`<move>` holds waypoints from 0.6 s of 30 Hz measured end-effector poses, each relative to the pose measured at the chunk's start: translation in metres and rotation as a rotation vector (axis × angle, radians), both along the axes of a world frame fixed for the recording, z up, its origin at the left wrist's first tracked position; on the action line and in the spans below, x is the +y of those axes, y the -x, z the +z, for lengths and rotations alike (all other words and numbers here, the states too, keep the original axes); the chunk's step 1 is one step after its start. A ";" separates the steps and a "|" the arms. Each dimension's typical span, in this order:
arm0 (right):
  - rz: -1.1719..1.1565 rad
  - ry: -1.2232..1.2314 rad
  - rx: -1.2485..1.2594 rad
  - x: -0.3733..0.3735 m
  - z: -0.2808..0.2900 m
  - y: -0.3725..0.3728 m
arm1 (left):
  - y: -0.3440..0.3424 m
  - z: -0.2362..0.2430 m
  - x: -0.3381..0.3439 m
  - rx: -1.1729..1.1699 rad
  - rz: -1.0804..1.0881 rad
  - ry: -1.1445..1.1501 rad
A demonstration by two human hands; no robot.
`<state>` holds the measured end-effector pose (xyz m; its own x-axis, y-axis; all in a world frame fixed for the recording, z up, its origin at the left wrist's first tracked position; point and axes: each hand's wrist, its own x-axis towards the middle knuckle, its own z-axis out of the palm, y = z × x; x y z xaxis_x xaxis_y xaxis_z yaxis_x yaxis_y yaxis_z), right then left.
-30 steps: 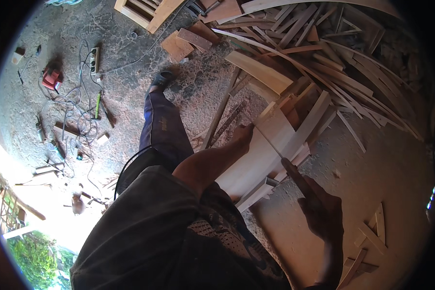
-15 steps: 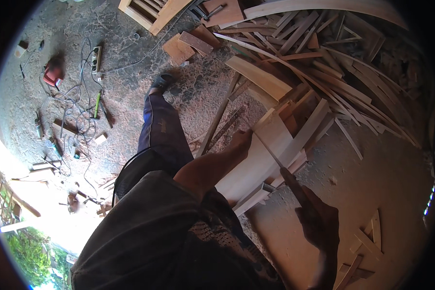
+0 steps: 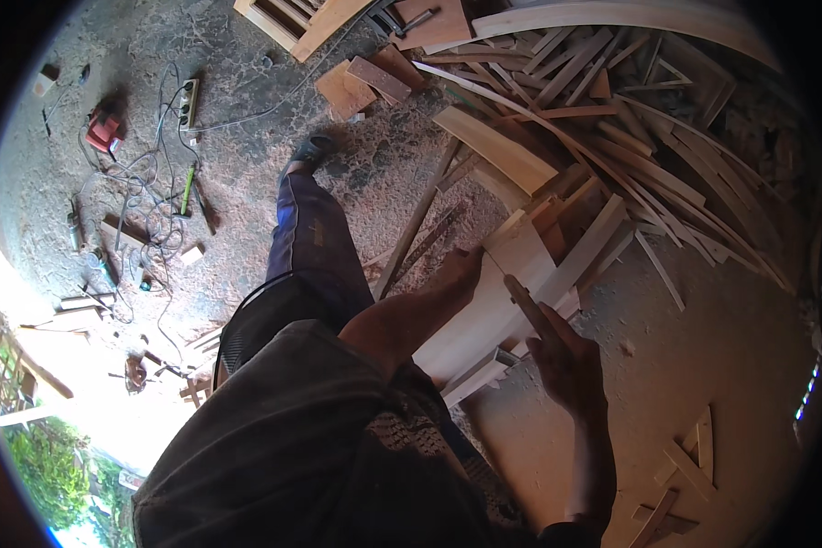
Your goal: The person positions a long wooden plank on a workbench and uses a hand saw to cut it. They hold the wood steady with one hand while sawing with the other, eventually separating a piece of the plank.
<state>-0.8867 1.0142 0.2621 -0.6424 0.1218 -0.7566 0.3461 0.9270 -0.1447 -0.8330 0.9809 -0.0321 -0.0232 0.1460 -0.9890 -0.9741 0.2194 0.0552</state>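
My right hand (image 3: 568, 361) is closed around the handle of a straight-handled tool with a narrow blade (image 3: 525, 304). The blade points away and to the left, over a pale, wide board (image 3: 489, 297); whether it is a saw or a file I cannot tell. At the board's left edge, near the blade's tip, my left hand (image 3: 461, 269) is closed with its knuckles up. What its fingers grip is hidden from view. The board lies in front of me on a stack of wood.
Wood offcuts (image 3: 603, 137) pile up at the far right. On the left floor are a red power tool (image 3: 103, 132), tangled cables (image 3: 146, 196) and a power strip (image 3: 188, 105). Thin wood strips (image 3: 690, 466) lie at the lower right. My foot (image 3: 310, 152) stands on the shavings-covered floor.
My right hand has pushed the tool forward and to the left, so less of its blade shows between handle and left hand. The left hand stays at the board's edge.
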 end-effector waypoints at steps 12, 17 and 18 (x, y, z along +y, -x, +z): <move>-0.101 0.040 -0.009 -0.005 -0.013 0.003 | -0.013 -0.007 0.004 0.047 -0.079 0.017; -0.089 -0.048 -0.138 -0.024 0.044 0.016 | -0.010 -0.007 0.006 0.032 -0.107 0.040; -0.049 -0.035 -0.119 -0.028 0.059 0.018 | -0.012 -0.006 0.006 0.037 -0.104 0.052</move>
